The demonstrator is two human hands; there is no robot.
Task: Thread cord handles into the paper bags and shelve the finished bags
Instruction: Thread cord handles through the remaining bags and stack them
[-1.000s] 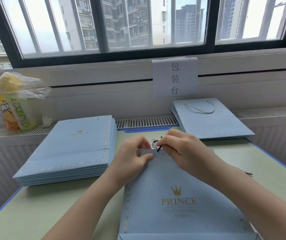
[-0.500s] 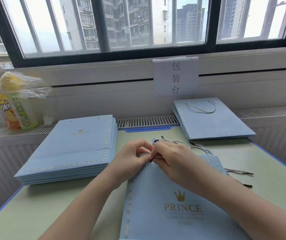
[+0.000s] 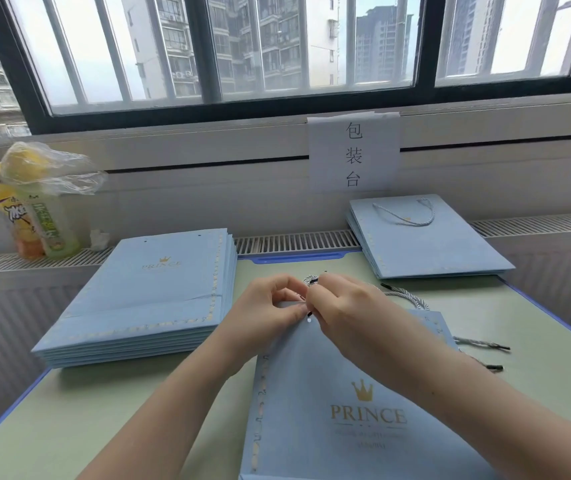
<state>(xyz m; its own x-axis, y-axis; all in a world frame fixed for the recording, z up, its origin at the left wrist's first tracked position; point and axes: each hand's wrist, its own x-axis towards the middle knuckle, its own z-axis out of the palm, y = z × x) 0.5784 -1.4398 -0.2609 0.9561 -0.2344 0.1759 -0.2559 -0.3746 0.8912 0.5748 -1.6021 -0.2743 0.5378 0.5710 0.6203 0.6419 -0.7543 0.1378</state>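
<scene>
A flat light-blue paper bag [image 3: 346,403] with a gold crown and "PRINCE" lies on the green table in front of me. My left hand [image 3: 266,306] pinches its top edge near a small punched hole. My right hand [image 3: 343,306] pinches the black-tipped end of a silver cord handle [image 3: 405,296], holding the tip just above that hole. The cord trails off to the right behind my right hand. Two more cords [image 3: 481,344] lie loose on the table at the right.
A stack of handle-less blue bags [image 3: 145,292] sits at the left. A smaller stack of bags with cord handles [image 3: 426,244] rests at the back right on the radiator ledge. Drink bottles [image 3: 35,216] under a plastic bag stand far left. A paper sign [image 3: 353,154] hangs below the window.
The bag has slid toward me and slightly right. Both hands stayed at its top edge, and my right hand has brought the cord's black tip down close to the hole.
</scene>
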